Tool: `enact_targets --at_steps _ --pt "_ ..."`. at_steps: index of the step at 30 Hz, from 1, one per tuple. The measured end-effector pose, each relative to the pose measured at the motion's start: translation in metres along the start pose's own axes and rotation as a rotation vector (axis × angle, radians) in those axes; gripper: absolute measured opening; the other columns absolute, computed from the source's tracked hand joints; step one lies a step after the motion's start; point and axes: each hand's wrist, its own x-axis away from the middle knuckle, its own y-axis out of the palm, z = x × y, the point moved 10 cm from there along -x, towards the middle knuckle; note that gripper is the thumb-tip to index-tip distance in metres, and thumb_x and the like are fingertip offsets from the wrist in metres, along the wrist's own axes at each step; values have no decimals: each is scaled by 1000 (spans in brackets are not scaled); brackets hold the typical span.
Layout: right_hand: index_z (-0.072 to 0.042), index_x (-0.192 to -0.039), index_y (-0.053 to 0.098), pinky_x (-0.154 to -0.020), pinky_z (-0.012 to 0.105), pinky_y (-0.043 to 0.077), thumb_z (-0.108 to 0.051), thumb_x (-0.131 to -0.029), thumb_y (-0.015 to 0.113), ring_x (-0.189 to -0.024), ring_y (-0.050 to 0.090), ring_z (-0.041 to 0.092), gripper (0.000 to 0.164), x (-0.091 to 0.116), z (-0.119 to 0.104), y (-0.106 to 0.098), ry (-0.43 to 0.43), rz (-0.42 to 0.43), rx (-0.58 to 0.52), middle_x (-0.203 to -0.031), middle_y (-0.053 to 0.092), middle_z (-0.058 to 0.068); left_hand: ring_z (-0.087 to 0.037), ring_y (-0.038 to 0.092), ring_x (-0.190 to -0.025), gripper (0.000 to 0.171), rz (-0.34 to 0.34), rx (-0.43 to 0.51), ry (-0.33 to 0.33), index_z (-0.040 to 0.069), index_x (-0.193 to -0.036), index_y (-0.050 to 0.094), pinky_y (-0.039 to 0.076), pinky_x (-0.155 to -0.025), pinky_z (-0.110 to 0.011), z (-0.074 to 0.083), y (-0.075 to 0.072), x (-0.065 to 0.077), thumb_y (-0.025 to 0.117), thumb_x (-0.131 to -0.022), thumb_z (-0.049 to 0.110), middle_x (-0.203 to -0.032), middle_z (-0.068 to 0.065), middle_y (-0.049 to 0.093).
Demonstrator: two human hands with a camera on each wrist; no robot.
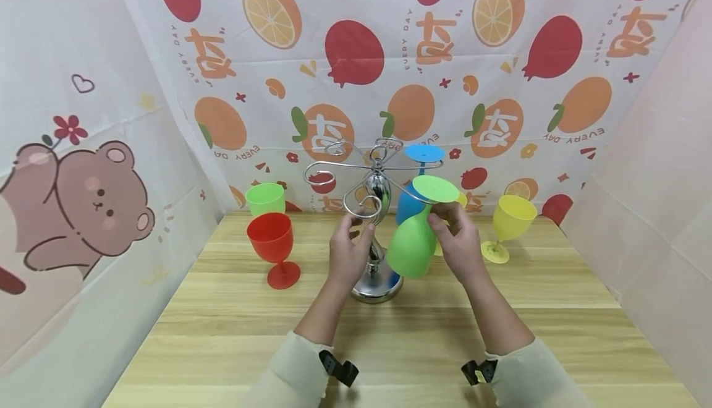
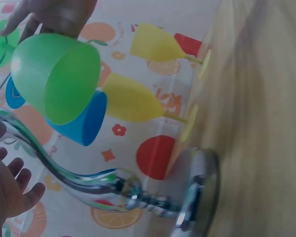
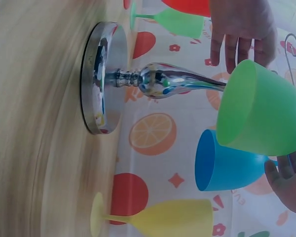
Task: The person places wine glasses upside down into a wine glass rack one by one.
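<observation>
A green goblet (image 1: 413, 244) hangs upside down and tilted at the front right arm of a chrome goblet rack (image 1: 377, 179). My right hand (image 1: 458, 238) pinches it near the stem, just under its foot; the bowl hides part of these fingers in the right wrist view. My left hand (image 1: 350, 250) is beside the rack's post, under a curled front hook, its fingers (image 3: 230, 52) extended and loose with nothing held. Behind the green goblet, a blue goblet (image 3: 229, 160) also hangs upside down from the rack.
On the wooden table (image 1: 250, 346), a red goblet (image 1: 271, 238) and another green goblet (image 1: 266, 198) stand at left. At right stands a yellow goblet (image 1: 513, 217), with a second yellow goblet (image 2: 130, 98) behind the hanging ones. A fruit-print cloth (image 1: 356, 105) hangs behind.
</observation>
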Motion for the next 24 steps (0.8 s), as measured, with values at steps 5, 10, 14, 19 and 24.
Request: enact_targets --at_steps 5,10,14,19,24 --pt "-2 -122 55 -91 21 51 -20 -98 59 -108 57 18 30 -1 -5 -2 -23 26 -10 -114 60 10 -34 60 -116 40 -17 25 13 2 -129 57 53 -95 -49 6 -1 -18 67 -92 13 -124 -19 63" --pt "-4 -125 55 -92 23 51 -22 -97 61 -109 57 19 34 -2 -6 -1 -20 23 -19 -114 60 8 -30 56 -125 49 -69 94 -71 3 -136 53 47 -105 -44 7 2 -32 67 -93 19 -134 -17 59" --pt "-5 -128 55 -92 22 51 -22 -96 61 -109 57 19 36 -3 -6 -1 -19 25 -22 -114 60 9 -30 56 -124 50 -109 145 -70 2 -138 52 46 -105 -44 14 6 -43 65 -93 21 -131 -18 60" --pt "-6 -130 54 -92 20 51 -23 -97 59 -108 57 18 37 -4 -9 0 -31 22 -24 -115 60 11 -31 56 -124 54 -145 199 -62 2 -143 45 46 -106 -46 22 8 -51 62 -96 22 -132 -18 60" --pt "-9 -135 53 -100 23 48 -29 -99 58 -116 57 16 42 -6 -13 1 -39 20 -23 -124 61 9 -31 53 -127 54 -164 201 -94 3 -145 42 43 -109 -45 26 9 -58 60 -98 22 -137 -18 56"
